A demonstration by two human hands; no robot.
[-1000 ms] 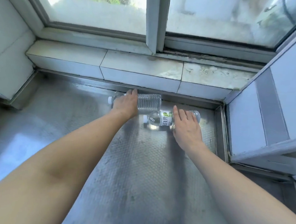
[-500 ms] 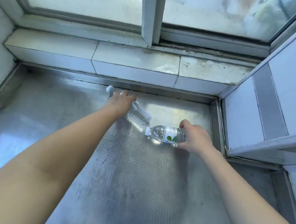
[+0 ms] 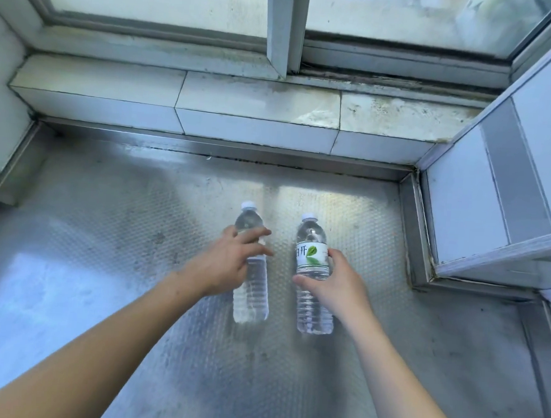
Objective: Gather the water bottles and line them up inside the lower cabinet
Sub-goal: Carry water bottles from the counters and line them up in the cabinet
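Two clear plastic bottles are held side by side over the steel worktop [image 3: 101,262], well in front of the tiled sill [image 3: 258,109], caps toward it: the left hand [image 3: 228,264] wraps the plain bottle [image 3: 251,292] and the right hand [image 3: 334,284] clasps the labelled bottle [image 3: 312,276] at mid-body. Both look full, so probably weighty, with thin, slick walls best held around the ribbed middle. A white panel [image 3: 464,196] stands right of the sill; nothing lies between the bottles.

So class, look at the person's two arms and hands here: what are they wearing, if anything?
Nothing shows on them. Both forearms are bare for all of their visible length, with no sleeve in view. The left hand and the right hand have no gloves, and no rings, watch or wristband can be seen.
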